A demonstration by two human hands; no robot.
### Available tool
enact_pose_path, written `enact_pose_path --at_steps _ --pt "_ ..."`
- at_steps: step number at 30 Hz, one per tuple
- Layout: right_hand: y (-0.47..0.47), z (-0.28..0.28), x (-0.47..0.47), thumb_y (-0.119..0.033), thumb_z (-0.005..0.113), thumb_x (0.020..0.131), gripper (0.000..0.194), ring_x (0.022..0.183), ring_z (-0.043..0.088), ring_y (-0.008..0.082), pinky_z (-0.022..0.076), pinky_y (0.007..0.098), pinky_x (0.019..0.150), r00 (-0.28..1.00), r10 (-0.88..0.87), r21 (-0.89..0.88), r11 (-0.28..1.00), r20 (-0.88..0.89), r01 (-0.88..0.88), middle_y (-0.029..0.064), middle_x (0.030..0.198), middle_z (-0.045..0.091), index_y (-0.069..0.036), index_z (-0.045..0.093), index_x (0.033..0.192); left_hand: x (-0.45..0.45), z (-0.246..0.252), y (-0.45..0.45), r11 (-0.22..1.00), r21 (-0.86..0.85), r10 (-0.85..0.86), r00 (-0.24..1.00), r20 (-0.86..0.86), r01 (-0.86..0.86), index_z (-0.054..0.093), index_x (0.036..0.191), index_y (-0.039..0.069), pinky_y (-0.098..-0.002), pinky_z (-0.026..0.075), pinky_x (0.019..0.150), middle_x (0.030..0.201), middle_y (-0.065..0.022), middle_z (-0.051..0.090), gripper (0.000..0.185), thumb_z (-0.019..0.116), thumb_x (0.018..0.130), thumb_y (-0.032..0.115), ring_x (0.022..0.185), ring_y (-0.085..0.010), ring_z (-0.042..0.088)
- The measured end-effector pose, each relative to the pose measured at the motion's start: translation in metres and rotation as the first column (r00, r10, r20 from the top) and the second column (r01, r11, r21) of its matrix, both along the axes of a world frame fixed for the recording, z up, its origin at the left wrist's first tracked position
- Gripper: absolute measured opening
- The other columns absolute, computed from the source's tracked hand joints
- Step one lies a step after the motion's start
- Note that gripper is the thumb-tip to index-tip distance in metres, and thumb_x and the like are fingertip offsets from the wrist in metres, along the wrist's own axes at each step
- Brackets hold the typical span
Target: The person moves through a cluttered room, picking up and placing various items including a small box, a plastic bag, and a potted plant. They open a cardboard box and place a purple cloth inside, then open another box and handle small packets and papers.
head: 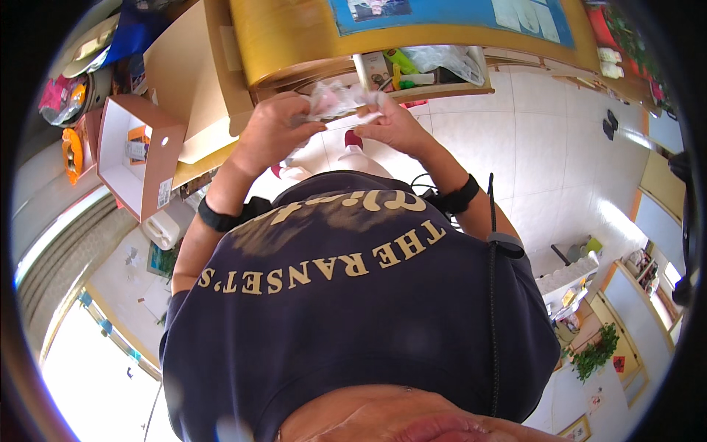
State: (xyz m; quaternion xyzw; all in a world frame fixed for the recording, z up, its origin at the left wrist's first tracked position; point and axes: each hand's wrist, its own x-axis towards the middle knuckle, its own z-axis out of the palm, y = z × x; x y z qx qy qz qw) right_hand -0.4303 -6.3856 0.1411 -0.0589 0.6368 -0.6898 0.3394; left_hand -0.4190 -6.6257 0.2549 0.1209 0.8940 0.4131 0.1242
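My left hand [276,128] and my right hand [393,122] are raised in front of my waist, a short way apart. Between them is stretched a crumpled clear plastic bag [331,100] with something pink in it, too blurred to name. Fingers and thumb of each hand pinch one side of the bag. Just beyond my right hand, an open drawer [483,93] juts from the desk [287,41]. Inside the drawer lie a bright green item [400,61], a yellow-handled tool [396,77] and a clear plastic bag [450,59].
On the left, a large cardboard box [190,72] stands beside an open brown box [160,166] with a white inside. A blue mat [453,16] covers part of the desktop. Pale floor tiles [530,127] stretch to the right, with dark slippers [610,125] on them.
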Motion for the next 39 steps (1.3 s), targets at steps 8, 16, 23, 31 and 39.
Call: enact_pose_path --at_steps 8,16,23,31,39 --pt "-0.037 0.060 -0.008 -0.011 0.065 0.083 0.017 0.072 0.057 0.0099 0.0465 0.0244 0.065 0.962 -0.150 -0.103 0.986 -0.228 0.129 0.0031 0.082 0.063 -0.001 0.061 0.097 0.003 -0.003 0.006 1.000 -0.015 -0.020 0.996 -0.085 0.019 0.066 0.082 0.003 -0.0360 0.049 0.070 0.079 -0.0132 0.063 0.029 0.077 0.066 0.023 0.076 -0.0312 0.060" --pt "0.054 -0.036 -0.077 -0.017 0.064 0.083 0.030 0.077 0.056 0.0140 0.0456 0.0274 0.068 0.840 -0.470 0.250 0.808 -0.273 0.533 0.0081 0.088 0.059 0.001 0.056 0.105 0.025 -0.005 -0.048 0.871 0.275 0.388 0.913 0.126 -0.408 0.063 0.091 0.005 -0.0223 0.049 0.073 0.090 -0.0016 0.062 0.012 0.067 0.080 0.004 0.081 -0.0108 0.057" --pt "-0.015 0.019 -0.061 -0.021 0.078 0.068 0.079 0.115 0.050 0.0271 0.0413 0.0377 0.094 0.803 0.020 0.456 0.831 -0.595 0.317 0.0190 0.125 0.050 -0.002 0.038 0.133 0.044 -0.008 -0.086 0.723 0.565 0.328 0.917 0.225 -0.397 0.058 0.086 0.005 -0.0223 0.045 0.076 0.086 0.0012 0.057 0.009 0.062 0.081 -0.002 0.082 -0.0086 0.053" --pt "-0.143 0.075 -0.020 -0.009 0.072 0.075 0.041 0.091 0.059 0.0182 0.0458 0.0306 0.082 0.633 0.674 0.439 0.734 -0.380 -0.518 0.0098 0.100 0.064 -0.001 0.057 0.113 0.067 0.002 -0.109 0.885 0.429 0.235 0.968 -0.084 -0.178 0.055 0.082 0.006 -0.0263 0.045 0.077 0.083 -0.0013 0.057 0.016 0.059 0.075 -0.008 0.084 -0.0135 0.054" --pt "-0.157 0.043 -0.021 -0.005 0.058 0.086 0.023 0.085 0.059 0.0117 0.0469 0.0257 0.078 0.953 0.259 0.065 0.966 -0.155 -0.252 0.0053 0.097 0.064 0.006 0.060 0.106 0.125 0.008 -0.173 0.722 0.465 0.585 0.811 -0.015 -0.513 0.054 0.110 0.003 -0.0301 0.049 0.087 0.099 -0.0072 0.061 0.030 0.061 0.081 -0.001 0.100 -0.0163 0.058"
